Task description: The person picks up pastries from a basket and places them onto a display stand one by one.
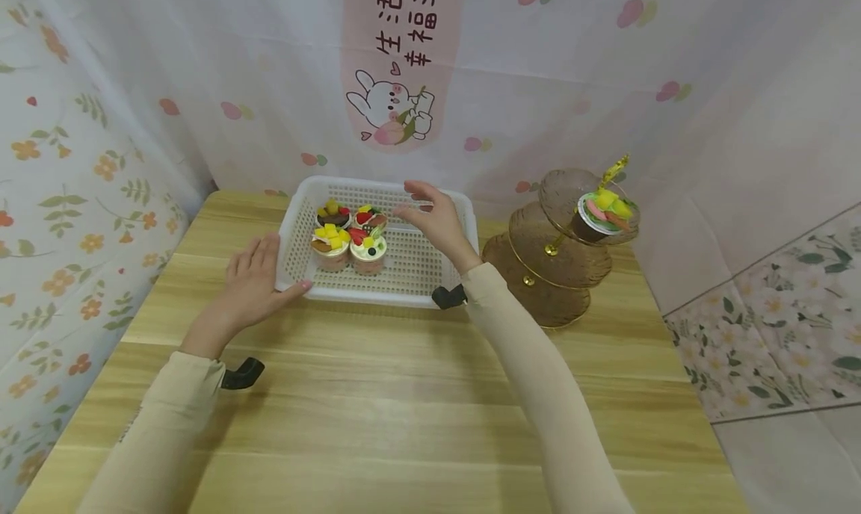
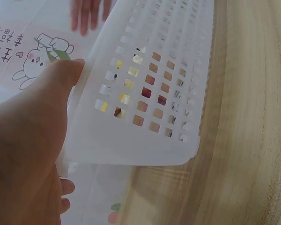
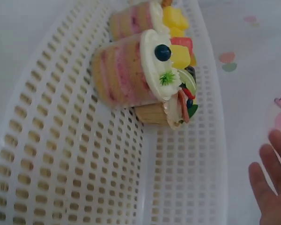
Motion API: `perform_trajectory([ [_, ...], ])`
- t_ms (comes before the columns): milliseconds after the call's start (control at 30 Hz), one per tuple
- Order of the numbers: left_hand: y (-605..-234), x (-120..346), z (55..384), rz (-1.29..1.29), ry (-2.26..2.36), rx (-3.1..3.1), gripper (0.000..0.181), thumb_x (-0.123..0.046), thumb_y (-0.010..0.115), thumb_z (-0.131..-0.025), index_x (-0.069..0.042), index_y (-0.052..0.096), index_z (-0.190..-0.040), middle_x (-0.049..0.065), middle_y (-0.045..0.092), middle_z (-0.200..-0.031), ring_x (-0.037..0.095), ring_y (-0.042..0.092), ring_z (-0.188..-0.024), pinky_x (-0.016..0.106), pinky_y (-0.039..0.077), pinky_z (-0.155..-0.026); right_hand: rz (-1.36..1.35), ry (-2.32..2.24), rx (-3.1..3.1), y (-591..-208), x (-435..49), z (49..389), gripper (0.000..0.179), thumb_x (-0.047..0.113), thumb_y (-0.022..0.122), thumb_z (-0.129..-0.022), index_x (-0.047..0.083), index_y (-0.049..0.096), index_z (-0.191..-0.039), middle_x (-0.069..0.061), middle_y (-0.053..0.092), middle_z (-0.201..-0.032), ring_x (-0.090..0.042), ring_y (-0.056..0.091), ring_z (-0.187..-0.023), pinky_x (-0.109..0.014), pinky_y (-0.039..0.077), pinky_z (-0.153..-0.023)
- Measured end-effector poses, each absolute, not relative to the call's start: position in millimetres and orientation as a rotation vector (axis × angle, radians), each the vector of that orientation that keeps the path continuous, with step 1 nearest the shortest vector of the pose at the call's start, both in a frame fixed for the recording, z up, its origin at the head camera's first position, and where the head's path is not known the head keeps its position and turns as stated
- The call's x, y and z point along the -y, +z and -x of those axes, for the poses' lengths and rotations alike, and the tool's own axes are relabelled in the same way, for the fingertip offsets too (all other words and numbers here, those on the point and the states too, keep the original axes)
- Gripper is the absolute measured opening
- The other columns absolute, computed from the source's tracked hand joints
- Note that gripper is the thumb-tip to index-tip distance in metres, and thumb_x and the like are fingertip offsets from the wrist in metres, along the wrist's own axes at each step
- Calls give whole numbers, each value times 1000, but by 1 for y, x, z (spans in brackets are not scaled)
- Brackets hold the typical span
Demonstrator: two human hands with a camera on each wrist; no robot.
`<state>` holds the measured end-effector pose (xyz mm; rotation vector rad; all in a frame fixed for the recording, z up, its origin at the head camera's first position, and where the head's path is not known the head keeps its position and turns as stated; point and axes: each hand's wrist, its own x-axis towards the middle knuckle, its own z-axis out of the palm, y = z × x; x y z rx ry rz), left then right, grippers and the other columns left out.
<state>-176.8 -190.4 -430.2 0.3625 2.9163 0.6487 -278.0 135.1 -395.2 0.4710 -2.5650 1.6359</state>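
A white plastic basket [image 1: 417, 275] with perforated walls sits at the back of the table. Inside its left half stand several toy dessert cups [image 3: 126, 70], layered pink and tan, topped with cream, yellow cubes and berries. My left hand [image 1: 252, 286] lies along the basket's left end, fingers extended. Its thumb [image 2: 68, 70] touches the rim near the front corner. My right hand [image 1: 437, 219] hovers over the basket's right half, fingers spread and slightly bent, holding nothing. To its right, a three-tier amber stand [image 1: 525, 237] bears a brown fruit-topped cupcake [image 1: 599, 215] on its top tier.
The wooden table [image 1: 403, 394] stretches in front of the basket. Behind hangs a white printed curtain [image 1: 269, 66] with a rabbit drawing. A floral cloth [image 1: 74, 200] borders the left side, and a tiled wall [image 1: 773, 305] the right.
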Motion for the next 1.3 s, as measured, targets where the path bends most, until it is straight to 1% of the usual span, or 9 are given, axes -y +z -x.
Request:
perform_trajectory([
  [33,-430,191,177,-359,648,-2913,109,-65,50,-93,5,-7,-156,32,2,-163,50,0,-151,71,1,-116,-478,1622,2604,-398,-133,282,55,28,73,-90,15,56,-139,-4,58,-142,-23,53,-129,-47,41,-111],
  [100,-429,191,177,-355,644,-2910,109,-65,49,-93,5,-6,-156,32,1,-163,51,0,-151,71,1,-116,-480,1614,2682,-403,-131,289,52,29,73,-90,16,58,-138,-3,60,-141,-24,53,-129,-44,42,-110],
  [200,-429,190,177,-354,638,-2901,109,-66,48,-93,5,-6,-156,30,0,-164,50,-1,-151,71,1,-117,-503,1641,2781,-409,-129,296,51,26,74,-89,13,60,-136,-6,61,-139,-27,54,-129,-45,43,-109],
  [333,-430,190,177,-351,642,-2902,109,-66,48,-93,5,-6,-156,31,0,-164,50,0,-151,70,1,-117,-521,1637,2922,-418,-128,301,53,26,77,-86,12,61,-135,-6,62,-138,-26,53,-128,-48,44,-109],
  [533,-430,191,176,-334,660,-2904,109,-65,49,-94,4,-8,-156,33,1,-163,51,-2,-150,71,-1,-116,-548,1586,3062,-428,-126,305,52,29,80,-83,21,64,-132,1,63,-136,-23,56,-127,-49,44,-109],
  [700,-429,191,176,-326,667,-2895,110,-65,49,-93,4,-8,-156,32,-1,-163,52,-3,-150,72,-1,-116,-569,1581,3135,-434,-124,307,50,26,81,-83,21,65,-130,-1,63,-138,-22,57,-128,-46,44,-110],
  [1033,-429,191,177,-313,640,-2904,110,-68,48,-92,4,-5,-157,31,-2,-164,51,-4,-151,72,0,-116,-555,1536,3182,-442,-117,306,55,25,84,-79,15,66,-129,-4,64,-135,-24,56,-127,-43,44,-111],
  [1167,-429,190,177,-303,641,-2903,110,-67,48,-92,4,-5,-156,31,-2,-164,51,-6,-151,72,-1,-116,-641,1449,3219,-443,-114,309,58,28,85,-78,16,64,-132,-4,63,-137,-22,56,-128,-40,44,-112],
  [1300,-429,190,178,-302,643,-2900,110,-68,48,-92,4,-5,-156,31,-3,-164,51,-7,-151,72,-1,-116,-719,1367,3252,-443,-110,311,64,29,85,-78,18,60,-136,-5,59,-142,-22,56,-130,-37,47,-109],
])
